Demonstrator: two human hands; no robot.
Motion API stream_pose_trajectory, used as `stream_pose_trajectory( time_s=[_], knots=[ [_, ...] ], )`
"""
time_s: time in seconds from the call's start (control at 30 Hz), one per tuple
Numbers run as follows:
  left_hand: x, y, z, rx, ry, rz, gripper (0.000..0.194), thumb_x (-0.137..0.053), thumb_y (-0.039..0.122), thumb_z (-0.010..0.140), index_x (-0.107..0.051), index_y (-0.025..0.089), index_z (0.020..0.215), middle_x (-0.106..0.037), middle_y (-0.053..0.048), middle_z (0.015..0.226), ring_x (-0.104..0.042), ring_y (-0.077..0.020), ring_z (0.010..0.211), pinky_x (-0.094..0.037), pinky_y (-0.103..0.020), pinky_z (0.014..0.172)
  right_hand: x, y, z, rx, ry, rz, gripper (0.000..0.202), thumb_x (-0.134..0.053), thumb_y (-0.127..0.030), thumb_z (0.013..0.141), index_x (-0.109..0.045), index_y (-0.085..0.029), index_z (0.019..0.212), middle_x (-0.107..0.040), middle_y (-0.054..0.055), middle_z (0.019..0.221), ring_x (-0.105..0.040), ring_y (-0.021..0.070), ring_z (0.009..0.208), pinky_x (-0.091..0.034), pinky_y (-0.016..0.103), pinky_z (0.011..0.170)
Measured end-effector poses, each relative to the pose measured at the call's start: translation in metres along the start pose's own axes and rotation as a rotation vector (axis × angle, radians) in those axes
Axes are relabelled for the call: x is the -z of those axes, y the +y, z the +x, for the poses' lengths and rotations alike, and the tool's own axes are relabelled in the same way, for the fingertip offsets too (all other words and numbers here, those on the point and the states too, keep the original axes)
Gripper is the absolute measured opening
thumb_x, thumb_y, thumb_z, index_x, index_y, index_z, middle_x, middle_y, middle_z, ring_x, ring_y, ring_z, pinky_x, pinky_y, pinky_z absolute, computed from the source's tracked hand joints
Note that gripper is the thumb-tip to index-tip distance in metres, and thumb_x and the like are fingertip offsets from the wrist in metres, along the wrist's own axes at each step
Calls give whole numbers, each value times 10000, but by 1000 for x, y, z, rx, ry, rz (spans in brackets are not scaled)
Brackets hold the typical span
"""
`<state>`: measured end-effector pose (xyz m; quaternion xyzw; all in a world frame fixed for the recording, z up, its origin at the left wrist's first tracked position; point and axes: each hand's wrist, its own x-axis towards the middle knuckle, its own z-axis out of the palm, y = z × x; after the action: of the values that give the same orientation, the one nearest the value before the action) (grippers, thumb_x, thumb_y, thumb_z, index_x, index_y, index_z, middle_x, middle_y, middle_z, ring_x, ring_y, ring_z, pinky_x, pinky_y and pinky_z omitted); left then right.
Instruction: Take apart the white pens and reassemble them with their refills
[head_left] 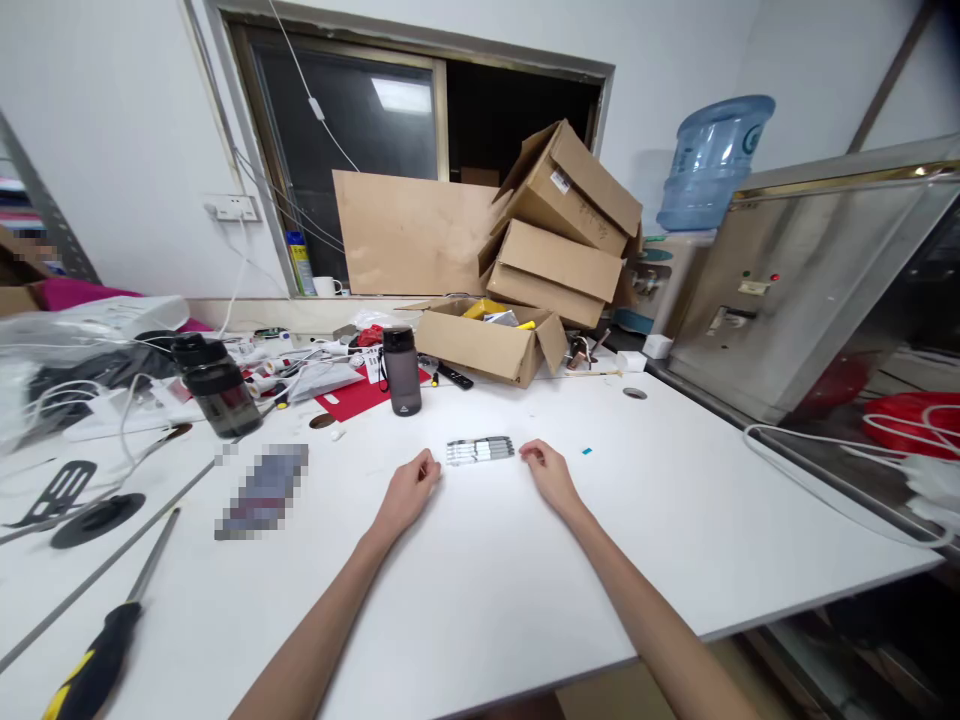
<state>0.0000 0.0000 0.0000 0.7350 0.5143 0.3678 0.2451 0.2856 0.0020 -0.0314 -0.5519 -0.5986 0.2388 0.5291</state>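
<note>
On the white table (472, 570), several pens (480, 450) lie side by side in a neat row, with clear or white barrels and dark ends to the right. Just left of the row is my left hand (411, 490), its fingers curled closed and nothing visible in them. My right hand (551, 475) rests off the right end of the pens, a small gap away. Its fingers are bent inward and closed, also with nothing showing. A small teal piece (587, 451) lies to the right of my right hand.
Behind the pens stand a dark bottle (403, 372) and an open cardboard box (480, 343). At left are another bottle (216, 388), a blurred-out flat item (264, 492) and a yellow-black screwdriver (112, 630). Cables clutter the back left. A metal cabinet (780, 300) stands at right.
</note>
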Motion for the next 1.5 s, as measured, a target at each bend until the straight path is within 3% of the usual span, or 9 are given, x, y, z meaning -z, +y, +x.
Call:
stream_pose_trajectory(
  time_s=[0.17, 0.3, 0.4, 0.63, 1.1, 1.5],
  knots=[
    [-1, -3, 2, -12, 79, 75, 162, -435, 261, 898, -591, 215, 883, -631, -12, 847, -575, -190, 738, -435, -302, 753, -1, 2, -1, 39, 49, -86, 244, -447, -241, 826, -677, -209, 901, -721, 72, 968, -633, 226, 888, -474, 352, 843],
    [-4, -6, 1, 12, 107, 211, 266, -453, 224, 871, -707, 218, 950, -642, -78, 1042, -593, -268, 988, -422, -411, 946, -1, 3, -3, 42, 30, -124, 268, -443, -241, 846, -694, -213, 935, -713, 72, 973, -618, 230, 908, -471, 351, 849],
    [-5, -4, -1, 93, 100, 272, 313, -450, 251, 893, -745, 228, 995, -625, -104, 1086, -556, -320, 1100, -385, -488, 987, -1, 3, -4, 36, 21, -144, 278, -445, -231, 849, -703, -214, 953, -698, 74, 963, -605, 223, 870, -470, 353, 856],
    [-3, 3, -1, 167, 37, 271, 363, -432, 254, 907, -756, 227, 1067, -610, -110, 1082, -555, -321, 1122, -364, -502, 1012, -2, 4, -5, 32, 20, -154, 286, -448, -222, 852, -712, -220, 961, -690, 68, 966, -607, 214, 858, -472, 347, 860],
    [-6, 1, -2, 86, 1, 218, 387, -444, 254, 890, -757, 221, 1116, -628, -90, 1055, -589, -299, 1094, -393, -468, 1027, -2, -1, -6, 48, -6, -142, 276, -450, -219, 861, -704, -228, 967, -713, 62, 982, -614, 216, 893, -469, 336, 855],
    [-5, 5, -2, 120, 0, 229, 379, -433, 217, 904, -755, 212, 1104, -627, -76, 1036, -624, -265, 1043, -424, -422, 1003, -2, -1, -7, 65, -15, -162, 296, -441, -213, 871, -710, -215, 994, -719, 66, 986, -627, 218, 895, -481, 342, 859]
  ],
)
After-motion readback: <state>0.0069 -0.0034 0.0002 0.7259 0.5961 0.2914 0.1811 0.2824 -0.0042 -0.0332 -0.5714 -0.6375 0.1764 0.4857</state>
